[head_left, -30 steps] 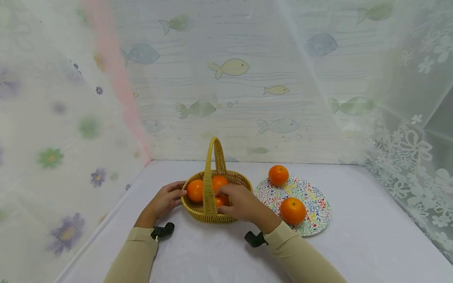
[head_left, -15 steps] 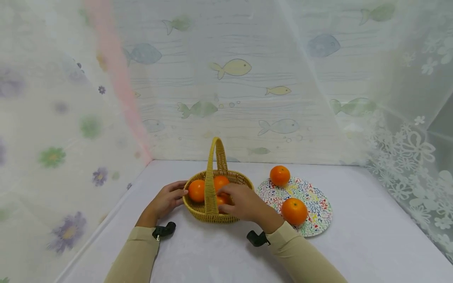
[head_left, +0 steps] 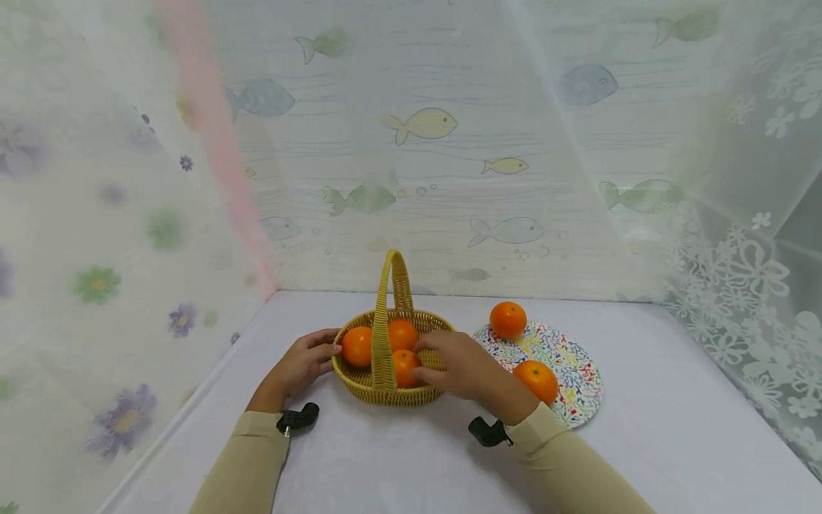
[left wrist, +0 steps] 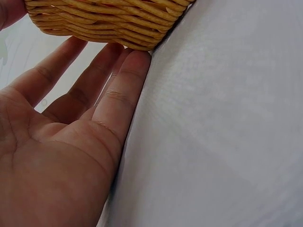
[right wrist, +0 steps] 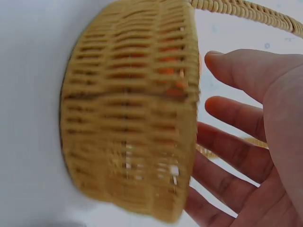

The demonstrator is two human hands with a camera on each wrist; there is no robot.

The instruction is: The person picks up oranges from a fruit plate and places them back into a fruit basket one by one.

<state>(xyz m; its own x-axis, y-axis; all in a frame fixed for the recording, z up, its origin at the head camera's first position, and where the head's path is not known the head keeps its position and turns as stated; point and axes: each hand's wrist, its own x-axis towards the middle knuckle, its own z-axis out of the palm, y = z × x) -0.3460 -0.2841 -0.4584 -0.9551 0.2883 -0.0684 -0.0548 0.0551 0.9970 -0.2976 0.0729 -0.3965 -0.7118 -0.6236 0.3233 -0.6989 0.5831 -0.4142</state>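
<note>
A yellow wicker basket [head_left: 404,397] with a tall handle stands on the table, holding three oranges: one at the left [head_left: 357,347], one at the back [head_left: 402,334], and one at the front right [head_left: 404,368]. My left hand [head_left: 302,368] rests against the basket's left side; in the left wrist view its extended fingers [left wrist: 120,97] touch the woven wall low down. Over the basket's right rim is my right hand [head_left: 465,368], fingers parted beside the front-right orange. In the right wrist view its thumb and fingers are spread, with nothing between them.
Right of the basket lies a round plate [head_left: 581,368] with multicoloured squiggles. One orange [head_left: 508,320] sits at its far edge, another [head_left: 538,380] nearer, partly behind my right wrist. A fish-print curtain [head_left: 411,178] hangs behind the white table [head_left: 385,457].
My right hand has loosened from the front-right orange and drawn back to the right, leaving it in the basket. My left hand stays at the basket's side.
</note>
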